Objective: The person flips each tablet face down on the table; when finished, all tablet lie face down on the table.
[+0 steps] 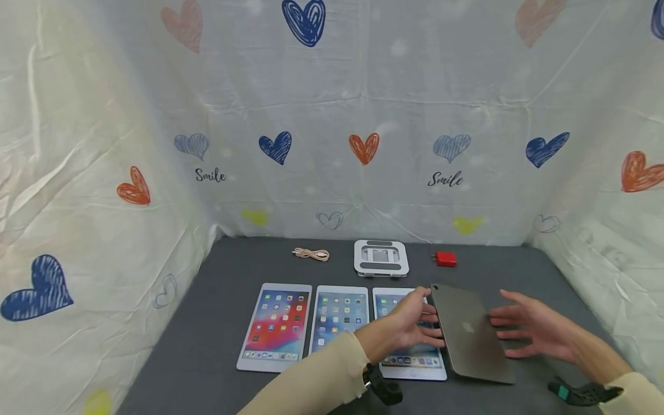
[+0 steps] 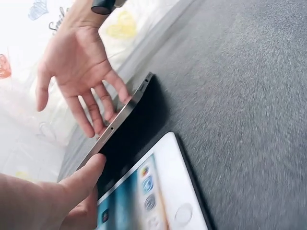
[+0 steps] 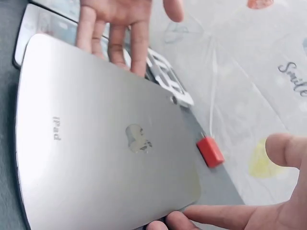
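Note:
A grey iPad (image 1: 469,334) is tilted with its back up, its left edge raised from the dark table. My left hand (image 1: 410,325) has its extended fingers against that raised edge, thumb apart from it in the right wrist view. At the opposite, lower edge, the fairly straight fingers of my right hand (image 1: 536,328) touch the iPad, its palm facing inward in the left wrist view. Right beside the raised edge lies a white tablet (image 1: 412,373) with its screen lit, partly hidden by my left hand and forearm.
Two more white tablets, one with a red wallpaper (image 1: 277,325) and one with a blue wallpaper (image 1: 339,314), lie face up to the left. Behind them are a coiled cable (image 1: 311,253), a white folding stand (image 1: 381,258) and a red charger plug (image 1: 445,259). Printed curtains (image 1: 321,190) enclose the table.

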Demonstrator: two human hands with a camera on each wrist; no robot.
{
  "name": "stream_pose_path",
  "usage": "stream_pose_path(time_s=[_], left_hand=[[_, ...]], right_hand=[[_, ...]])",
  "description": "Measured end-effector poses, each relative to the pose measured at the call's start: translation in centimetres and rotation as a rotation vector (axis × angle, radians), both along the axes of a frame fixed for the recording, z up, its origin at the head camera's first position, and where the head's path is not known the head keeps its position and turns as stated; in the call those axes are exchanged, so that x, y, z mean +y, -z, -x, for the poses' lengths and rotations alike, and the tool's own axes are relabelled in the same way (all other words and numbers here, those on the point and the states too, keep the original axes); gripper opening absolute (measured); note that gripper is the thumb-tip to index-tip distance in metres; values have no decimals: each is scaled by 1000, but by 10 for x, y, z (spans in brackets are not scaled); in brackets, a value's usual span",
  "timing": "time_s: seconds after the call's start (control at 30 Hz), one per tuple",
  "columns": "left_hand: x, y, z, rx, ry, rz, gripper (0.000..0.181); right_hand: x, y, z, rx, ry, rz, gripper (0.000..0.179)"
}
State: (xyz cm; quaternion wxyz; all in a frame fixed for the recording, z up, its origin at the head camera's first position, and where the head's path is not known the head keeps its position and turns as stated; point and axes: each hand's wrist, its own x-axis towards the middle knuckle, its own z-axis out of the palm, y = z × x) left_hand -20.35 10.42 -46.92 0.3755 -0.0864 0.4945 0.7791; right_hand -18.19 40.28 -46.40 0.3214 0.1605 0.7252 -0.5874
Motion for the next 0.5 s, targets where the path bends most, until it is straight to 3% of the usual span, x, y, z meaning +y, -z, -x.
stream_pose_path(time_s=[0.3, 0.5], left_hand=[[27, 9, -7, -32, -35, -6, 78], [37, 9, -5, -16, -110, 31, 75]], right_hand=[[20, -4, -6, -8, -6, -13, 104], [24, -5, -7, 6, 10, -31, 103]])
